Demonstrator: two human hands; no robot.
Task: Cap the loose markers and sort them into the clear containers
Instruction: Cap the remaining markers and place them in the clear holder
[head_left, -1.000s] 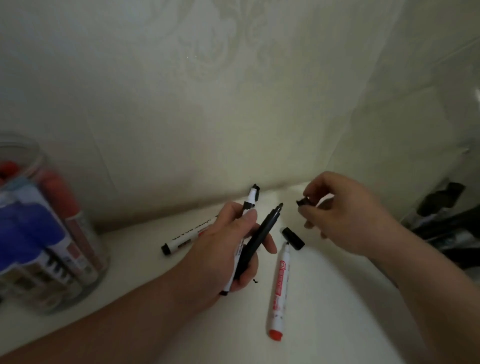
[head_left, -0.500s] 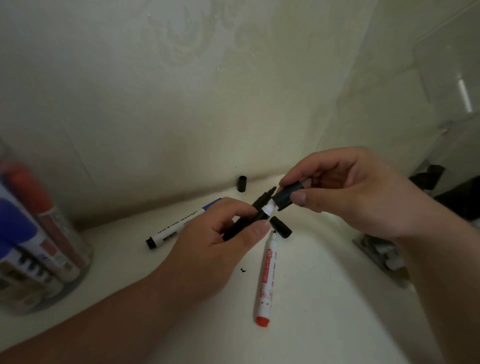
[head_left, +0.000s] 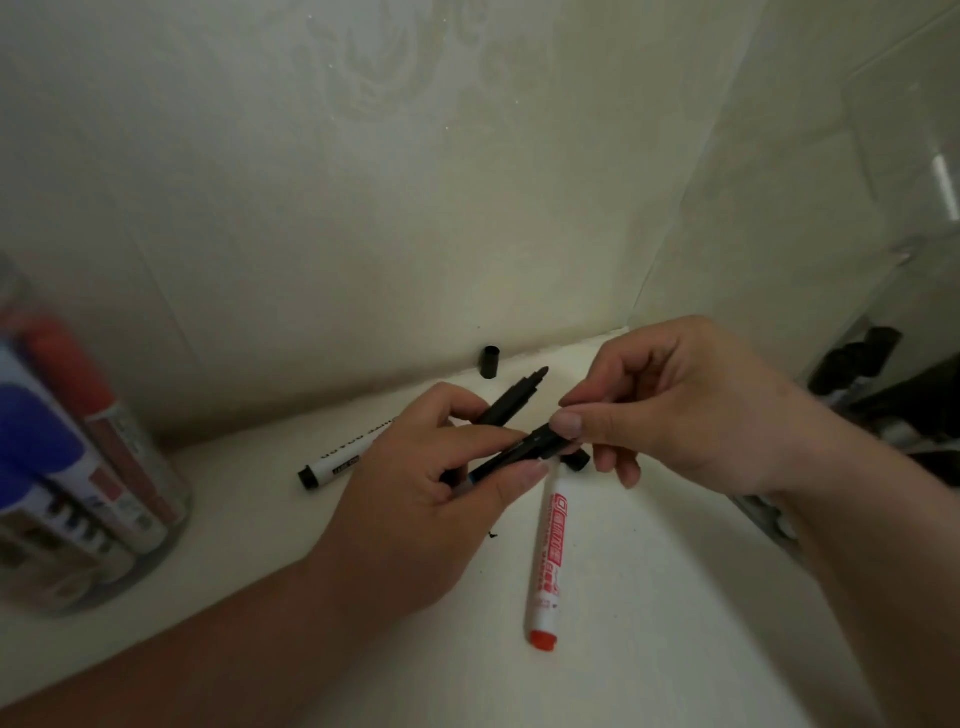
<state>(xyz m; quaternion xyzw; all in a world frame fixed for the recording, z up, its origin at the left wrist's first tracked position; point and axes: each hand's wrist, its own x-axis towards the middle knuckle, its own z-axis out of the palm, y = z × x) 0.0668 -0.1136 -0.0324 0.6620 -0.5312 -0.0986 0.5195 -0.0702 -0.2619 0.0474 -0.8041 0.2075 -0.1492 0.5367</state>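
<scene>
Works at a white tabletop set into a pale wall corner. Grips two markers at once in the left hand, fingers curled round both barrels. Points the black marker, uncapped, up and away past the fingertips toward the wall. Holds the second marker lower, crossing under the thumb, its front end reaching right to the other hand. Pinches a black cap between thumb and forefinger of the right hand, with the cap on that second marker's end; cannot tell whether it is pushed fully home. Has a red-ended marker flat on the tabletop just below both hands, red end toward the camera, dark far end tucked under the right hand's fingers. Has a white marker flat beyond the left hand, black end pointing left, other end hidden by the hand. Shows a spare cap upright at the foot of the wall, just beyond the black marker's tip, apart from both hands. Frames a clear jar of red and blue markers at far left, well apart from the hands, and a second clear container with dark markers at far right, blurred.
</scene>
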